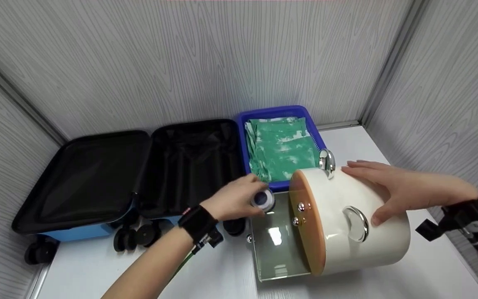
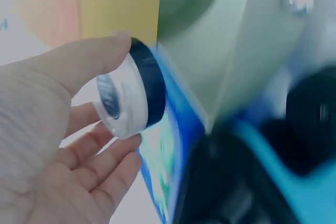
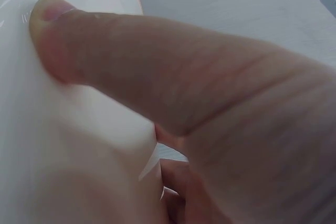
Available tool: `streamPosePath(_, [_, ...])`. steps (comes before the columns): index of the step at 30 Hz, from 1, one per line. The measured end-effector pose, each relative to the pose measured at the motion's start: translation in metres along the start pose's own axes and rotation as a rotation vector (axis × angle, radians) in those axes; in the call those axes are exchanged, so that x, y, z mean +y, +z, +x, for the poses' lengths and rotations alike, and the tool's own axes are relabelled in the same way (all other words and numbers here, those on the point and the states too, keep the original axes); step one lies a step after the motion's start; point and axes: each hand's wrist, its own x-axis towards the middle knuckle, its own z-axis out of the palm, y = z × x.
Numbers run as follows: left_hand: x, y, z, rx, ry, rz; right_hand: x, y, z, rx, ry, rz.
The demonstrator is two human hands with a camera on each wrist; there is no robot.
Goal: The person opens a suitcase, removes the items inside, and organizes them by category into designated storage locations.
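An open black-lined blue suitcase point(image 1: 131, 174) lies on the white table point(image 1: 421, 274) at nine o'clock of the cream round case with a wooden front and clear door point(image 1: 347, 220). The right hand point(image 1: 396, 191) rests flat, fingers spread, on that case. At the case's ten o'clock, the left hand point(image 1: 232, 202) pinches a small white jar with a dark blue lid point(image 2: 128, 98).

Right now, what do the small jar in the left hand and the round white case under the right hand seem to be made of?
The small jar looks like glossy white plastic or glass with a dark blue lid; its sheen leaves that open. The round white case seems smooth, glossy plastic, with a matte wood-coloured end panel and mirror-bright, chrome-looking metal fittings.
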Motion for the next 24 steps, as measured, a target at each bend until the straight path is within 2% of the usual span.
streamPosePath(3, [0.018, 0.023, 0.003, -0.039, 0.102, 0.122, 0.000, 0.000, 0.000, 0.002, -0.002, -0.001])
streamPosePath(5, [0.025, 0.039, 0.005, -0.055, 0.140, 0.199, 0.001, 0.000, 0.000, 0.003, -0.001, 0.001])
streamPosePath(10, [0.031, 0.070, 0.006, -0.100, 0.139, 0.302, 0.001, 0.000, -0.001, 0.005, -0.001, -0.002])
streamPosePath(16, [0.036, 0.085, 0.008, -0.101, 0.132, 0.362, 0.001, -0.001, -0.002, 0.006, -0.001, -0.007])
streamPosePath(24, [0.041, 0.091, 0.010, -0.126, 0.109, 0.376, 0.000, -0.001, -0.001, 0.003, -0.017, -0.034])
